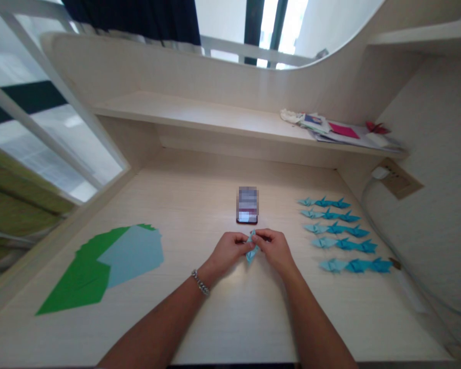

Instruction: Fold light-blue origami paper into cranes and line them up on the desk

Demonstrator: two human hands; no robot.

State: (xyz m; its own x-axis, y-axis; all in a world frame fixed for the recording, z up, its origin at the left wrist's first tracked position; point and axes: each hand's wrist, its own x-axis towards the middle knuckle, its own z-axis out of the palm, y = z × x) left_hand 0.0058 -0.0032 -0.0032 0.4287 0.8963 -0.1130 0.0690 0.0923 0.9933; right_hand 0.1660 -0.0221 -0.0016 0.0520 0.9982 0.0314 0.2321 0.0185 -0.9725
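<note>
A small, partly folded light blue paper piece (252, 248) hangs just above the desk between both my hands. My left hand (228, 249), with a metal bracelet at the wrist, pinches its left side, fingers closed. My right hand (275, 247) pinches its right side in the same way. Directly behind the hands a phone (247, 206) lies flat on the desk with its screen lit.
Several finished blue paper cranes (340, 231) sit in rows to the right. Flat green and light blue paper sheets (111, 264) lie at the left. A shelf (200, 115) behind holds coloured papers (340, 130). A wall socket with a cable (392, 177) is at right.
</note>
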